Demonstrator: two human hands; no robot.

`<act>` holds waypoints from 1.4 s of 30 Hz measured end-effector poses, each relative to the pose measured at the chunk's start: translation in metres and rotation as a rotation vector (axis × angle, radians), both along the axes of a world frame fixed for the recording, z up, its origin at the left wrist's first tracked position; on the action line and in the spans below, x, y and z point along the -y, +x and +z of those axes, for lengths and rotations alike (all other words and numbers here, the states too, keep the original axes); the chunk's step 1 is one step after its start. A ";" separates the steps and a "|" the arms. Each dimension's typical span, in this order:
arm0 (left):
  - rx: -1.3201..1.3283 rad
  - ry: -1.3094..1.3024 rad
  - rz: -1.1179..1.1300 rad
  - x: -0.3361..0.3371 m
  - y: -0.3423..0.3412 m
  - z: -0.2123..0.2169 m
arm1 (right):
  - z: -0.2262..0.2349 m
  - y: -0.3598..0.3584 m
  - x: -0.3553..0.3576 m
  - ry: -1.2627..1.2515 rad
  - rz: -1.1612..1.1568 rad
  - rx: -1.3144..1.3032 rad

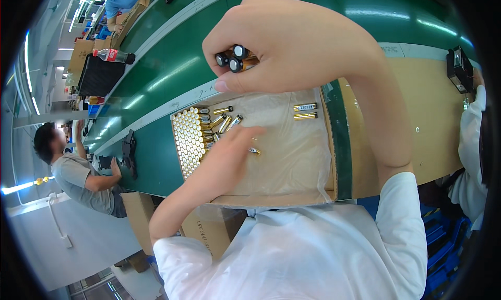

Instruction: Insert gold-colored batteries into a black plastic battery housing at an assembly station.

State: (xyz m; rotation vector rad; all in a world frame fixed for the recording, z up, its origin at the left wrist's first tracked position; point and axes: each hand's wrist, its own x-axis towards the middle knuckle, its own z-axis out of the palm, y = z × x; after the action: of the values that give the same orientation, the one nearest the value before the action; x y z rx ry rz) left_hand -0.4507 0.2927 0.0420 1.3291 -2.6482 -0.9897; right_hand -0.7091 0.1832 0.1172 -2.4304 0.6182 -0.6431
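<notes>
My right hand is raised over the far side of an open cardboard box, closed round a bunch of batteries with three ends showing. Lower down, my left hand reaches into the box over loose gold-and-black batteries. Its fingers are smeared by motion, so their grip is unclear. Along the box's left side, many batteries stand packed in rows, pale ends up. Two more batteries lie near the right wall on the clear plastic liner.
A green belt runs beyond the box. Left are a black tool-like object and a person in grey. A cola bottle lies on a black case. Another person's white sleeve is right, beside a tan board.
</notes>
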 end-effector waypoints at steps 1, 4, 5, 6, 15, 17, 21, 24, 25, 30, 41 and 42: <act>-0.068 0.188 0.014 0.004 -0.011 -0.005 | 0.000 0.000 0.000 -0.002 0.006 -0.001; -0.130 0.220 -0.038 0.009 -0.036 -0.026 | -0.004 0.000 0.000 -0.022 0.004 0.020; -0.059 0.107 -0.098 0.011 -0.041 -0.032 | -0.006 0.000 0.000 -0.026 -0.006 0.029; -0.128 0.066 -0.126 0.013 -0.046 -0.036 | -0.008 0.000 0.000 -0.023 -0.015 0.032; 0.475 -0.133 -0.104 0.017 -0.059 -0.020 | -0.012 -0.004 -0.014 -0.048 -0.227 0.056; 0.457 -0.191 -0.206 0.025 -0.051 -0.010 | -0.010 -0.008 -0.013 -0.056 -0.229 0.050; 0.360 -0.363 -0.495 0.044 -0.035 -0.010 | -0.008 -0.007 -0.003 -0.081 -0.111 0.077; 0.296 -0.598 -0.862 0.057 -0.032 -0.026 | -0.008 -0.005 0.002 -0.085 -0.052 0.090; 0.274 -0.678 -0.980 0.060 -0.031 -0.030 | -0.009 -0.003 0.002 -0.085 -0.033 0.100; 0.225 -0.754 -1.124 0.067 -0.037 -0.043 | -0.011 0.003 0.004 -0.095 -0.138 -0.025; 0.142 -0.133 -0.651 0.041 -0.052 -0.031 | -0.008 -0.006 -0.016 -0.089 -0.268 0.052; 0.171 -0.161 -0.703 0.041 -0.053 -0.026 | -0.008 -0.006 -0.016 -0.090 -0.258 0.030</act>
State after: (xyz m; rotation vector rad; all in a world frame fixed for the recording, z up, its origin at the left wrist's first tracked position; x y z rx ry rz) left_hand -0.5034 0.2515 0.0156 0.4531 -3.3195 -0.6764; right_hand -0.7155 0.1994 0.1096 -2.4392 0.9188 -0.8254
